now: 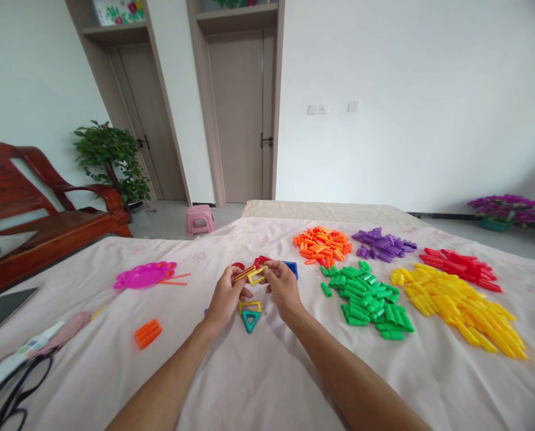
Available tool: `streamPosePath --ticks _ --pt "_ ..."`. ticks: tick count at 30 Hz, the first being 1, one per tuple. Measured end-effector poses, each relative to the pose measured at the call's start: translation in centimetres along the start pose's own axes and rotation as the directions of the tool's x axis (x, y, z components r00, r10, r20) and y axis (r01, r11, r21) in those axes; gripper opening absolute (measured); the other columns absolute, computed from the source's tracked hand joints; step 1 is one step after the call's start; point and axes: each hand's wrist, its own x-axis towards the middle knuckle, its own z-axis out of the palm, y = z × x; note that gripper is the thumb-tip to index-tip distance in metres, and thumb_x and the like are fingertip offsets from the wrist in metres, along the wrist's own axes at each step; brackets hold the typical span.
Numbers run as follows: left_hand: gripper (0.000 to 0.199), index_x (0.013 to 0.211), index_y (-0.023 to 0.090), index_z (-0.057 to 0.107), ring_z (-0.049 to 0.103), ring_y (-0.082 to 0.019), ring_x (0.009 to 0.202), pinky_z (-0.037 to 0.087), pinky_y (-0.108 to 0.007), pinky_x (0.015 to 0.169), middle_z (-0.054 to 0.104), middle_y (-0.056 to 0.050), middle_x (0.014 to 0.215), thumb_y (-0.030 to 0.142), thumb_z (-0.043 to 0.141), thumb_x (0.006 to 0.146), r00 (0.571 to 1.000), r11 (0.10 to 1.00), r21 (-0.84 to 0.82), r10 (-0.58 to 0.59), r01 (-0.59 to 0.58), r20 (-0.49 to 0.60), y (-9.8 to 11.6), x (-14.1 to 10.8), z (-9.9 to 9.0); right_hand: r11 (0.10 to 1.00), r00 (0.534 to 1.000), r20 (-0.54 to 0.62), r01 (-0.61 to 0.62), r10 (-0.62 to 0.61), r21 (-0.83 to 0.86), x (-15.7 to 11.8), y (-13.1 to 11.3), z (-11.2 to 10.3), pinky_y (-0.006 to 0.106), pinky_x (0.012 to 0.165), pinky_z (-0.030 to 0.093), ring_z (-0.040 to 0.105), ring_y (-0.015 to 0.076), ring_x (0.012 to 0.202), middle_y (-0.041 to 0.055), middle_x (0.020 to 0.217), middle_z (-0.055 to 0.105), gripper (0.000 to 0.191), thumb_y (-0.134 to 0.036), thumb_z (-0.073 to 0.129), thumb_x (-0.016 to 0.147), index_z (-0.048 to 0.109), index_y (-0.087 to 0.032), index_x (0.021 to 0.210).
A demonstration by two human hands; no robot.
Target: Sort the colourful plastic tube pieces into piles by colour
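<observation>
My left hand [226, 296] pinches a small stack of thin orange and yellow frame-shaped pieces [244, 273]. In my right hand [284, 288] is a yellow rectangular frame [257, 275], held between thumb and fingers, its left end meeting the stack. Just below the hands, another yellow frame [250, 307] lies on the cloth, with a teal triangular frame [250, 321] touching it underneath. Behind the hands are red pieces [262, 261] and blue pieces [291, 269], partly hidden by my fingers.
Piles of orange [322, 244], purple [384, 244], green [368, 299], red [461, 268] and yellow tubes [460, 305] spread over the cloth [231, 383] at right. Left are a magenta plate [145, 276], orange tubes [148, 333], black glasses [13, 389] and a white tube [20, 356].
</observation>
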Motion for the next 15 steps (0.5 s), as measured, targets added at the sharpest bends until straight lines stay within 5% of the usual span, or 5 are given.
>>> streamPosePath --ticks 6,15 --pt "0.025 0.086 0.022 0.055 0.071 -0.017 0.072 0.053 -0.027 0.064 0.070 -0.002 0.087 0.042 0.068 0.078 0.993 0.993 0.081 0.092 -0.086 -0.074 -0.51 0.49 -0.70 0.982 0.978 -0.127 0.176 -0.167 0.067 0.47 -0.99 -0.50 0.027 0.062 0.053 0.066 0.0149 0.068 0.0018 0.080 0.071 0.031 -0.041 0.072 0.076 0.064 -0.019 0.097" --pt "0.039 0.088 0.019 0.055 0.072 -0.018 0.086 0.058 -0.035 0.085 0.072 -0.004 0.093 0.038 0.083 0.069 1.000 0.975 -0.221 0.009 -0.011 -0.006 0.17 0.31 -0.10 0.939 0.916 0.237 0.341 -0.324 -0.033 -0.27 -0.35 -0.48 0.031 0.081 0.052 0.065 0.0170 0.083 0.0035 0.089 0.072 0.018 -0.037 0.070 0.084 0.065 -0.020 0.082"
